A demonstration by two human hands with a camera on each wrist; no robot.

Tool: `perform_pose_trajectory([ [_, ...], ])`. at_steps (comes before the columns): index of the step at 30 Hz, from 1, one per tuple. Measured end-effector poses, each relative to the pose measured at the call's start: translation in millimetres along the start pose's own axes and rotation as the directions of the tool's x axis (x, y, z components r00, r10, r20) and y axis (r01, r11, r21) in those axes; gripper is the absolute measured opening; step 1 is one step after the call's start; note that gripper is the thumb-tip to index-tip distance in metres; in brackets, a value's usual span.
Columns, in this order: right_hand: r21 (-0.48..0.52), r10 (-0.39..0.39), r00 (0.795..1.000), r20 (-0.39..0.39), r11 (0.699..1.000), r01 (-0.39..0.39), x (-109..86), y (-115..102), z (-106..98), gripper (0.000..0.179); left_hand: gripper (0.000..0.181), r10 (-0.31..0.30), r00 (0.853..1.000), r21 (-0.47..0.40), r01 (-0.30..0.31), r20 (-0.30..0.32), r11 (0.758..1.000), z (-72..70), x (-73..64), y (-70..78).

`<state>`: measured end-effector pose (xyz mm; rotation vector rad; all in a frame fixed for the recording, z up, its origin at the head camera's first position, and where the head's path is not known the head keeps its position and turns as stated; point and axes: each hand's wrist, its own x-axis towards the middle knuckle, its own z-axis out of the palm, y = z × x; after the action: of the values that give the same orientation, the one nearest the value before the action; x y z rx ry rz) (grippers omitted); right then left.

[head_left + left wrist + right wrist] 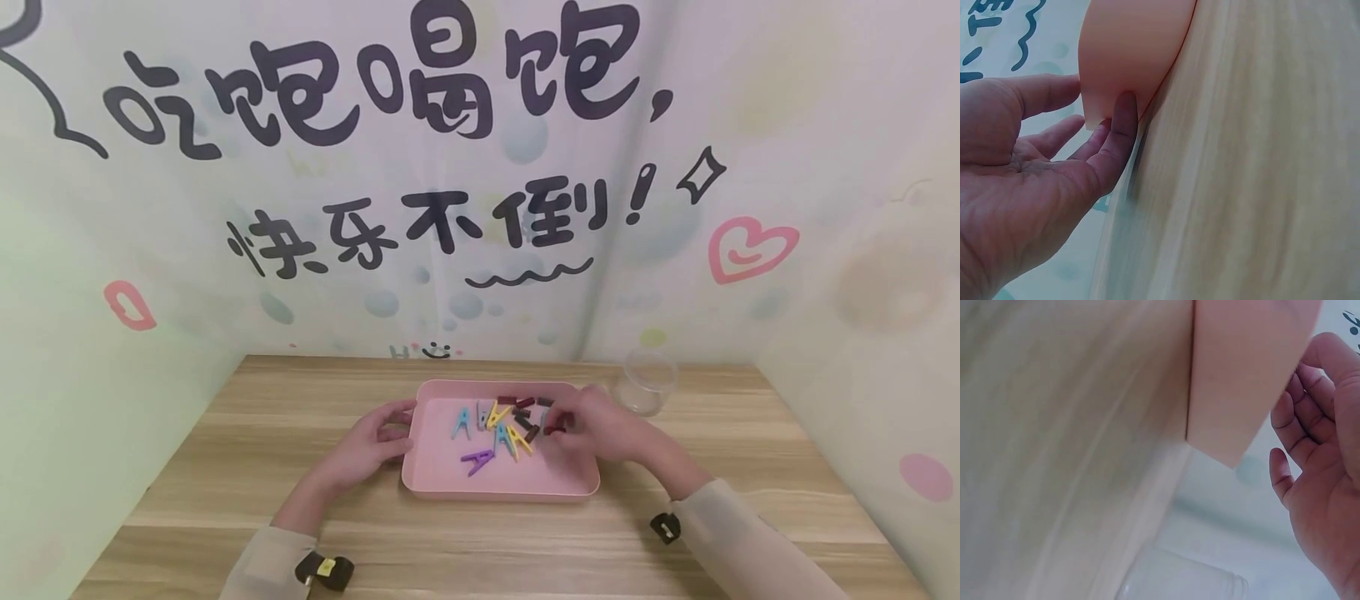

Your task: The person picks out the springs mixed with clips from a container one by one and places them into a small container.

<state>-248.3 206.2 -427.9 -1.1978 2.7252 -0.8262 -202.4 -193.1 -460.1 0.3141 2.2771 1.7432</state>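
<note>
A pink tray [442, 482] stands on the table. Inside lie several small clothespins, among them a purple one [477, 460], a yellow one [517, 442] and a light blue one [462, 422]. Several short dark red, brown and dark green pieces [521, 418] lie toward its right side; their kind is unclear. My left hand [375, 437] rests its fingertips against the tray's left wall [1129, 50], fingers loosely bent. Over the tray's right side, my right hand [592, 423] pinches a small dark red piece [553, 431]. The right wrist view hides those fingertips behind the tray wall [1241, 375].
A clear jar [647, 385] stands on the wooden table [300, 392] just beyond the right hand, behind the tray's right corner. A printed curtain or wall [450, 317] rises along the table's back edge, with further panels at both sides.
</note>
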Motion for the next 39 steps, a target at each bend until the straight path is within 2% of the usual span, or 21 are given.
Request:
perform_pose_trajectory([
  [3, 0.015, 0.009, 1.0, -0.009, 1.0, -0.009, -0.7, -1.7, -6.7, 0.059, 0.062, 0.0, 1.0, 0.003, 0.0, -0.002, 1.0, -0.1, -0.8, 1.5],
  [7, 0.007, 0.017, 0.999, -0.037, 1.0, -0.017, -3.8, -0.3, -13.9, 0.021, 0.063, 0.014, 1.0, -0.007, -0.014, 0.004, 1.0, -1.1, -0.8, 2.6],
  [9, 0.0, 0.008, 0.998, -0.056, 1.0, -0.008, -5.5, 1.4, -17.3, 0.014, 0.063, 0.02, 1.0, -0.02, -0.02, 0.008, 1.0, -1.6, -0.6, 2.9],
  [15, -0.01, -0.006, 0.994, -0.106, 1.0, 0.005, -10.3, 6.0, -28.7, 0.015, 0.064, 0.024, 1.0, -0.022, -0.024, 0.011, 0.999, -3.4, 0.4, 3.7],
  [23, -0.017, 0.058, 0.991, -0.119, 0.998, -0.061, -19.9, 9.1, -44.1, 0.018, 0.064, 0.027, 1.0, -0.011, -0.026, 0.01, 1.0, -3.5, 0.6, 2.7],
  [27, -0.055, 0.063, 0.985, -0.159, 0.996, -0.073, -26.1, 12.8, -52.5, 0.017, 0.065, 0.034, 0.999, -0.017, -0.034, 0.019, 0.999, -3.3, 0.0, 1.7],
  [31, -0.073, 0.057, 0.974, -0.219, 0.995, -0.075, -31.7, 20.8, -59.6, 0.017, 0.064, 0.031, 0.999, -0.005, -0.031, 0.016, 1.0, -2.3, -0.9, 2.2],
  [35, -0.036, 0.063, 0.96, -0.273, 0.996, -0.075, -37.5, 29.1, -67.2, 0.015, 0.064, 0.021, 1.0, 0.01, -0.021, 0.01, 1.0, -1.0, -1.2, 1.7],
  [39, -0.042, 0.098, 0.943, -0.319, 0.992, -0.118, -43.5, 37.2, -74.5, 0.014, 0.063, 0.021, 1.0, 0.014, -0.021, 0.012, 1.0, -0.4, -1.5, 0.1],
])
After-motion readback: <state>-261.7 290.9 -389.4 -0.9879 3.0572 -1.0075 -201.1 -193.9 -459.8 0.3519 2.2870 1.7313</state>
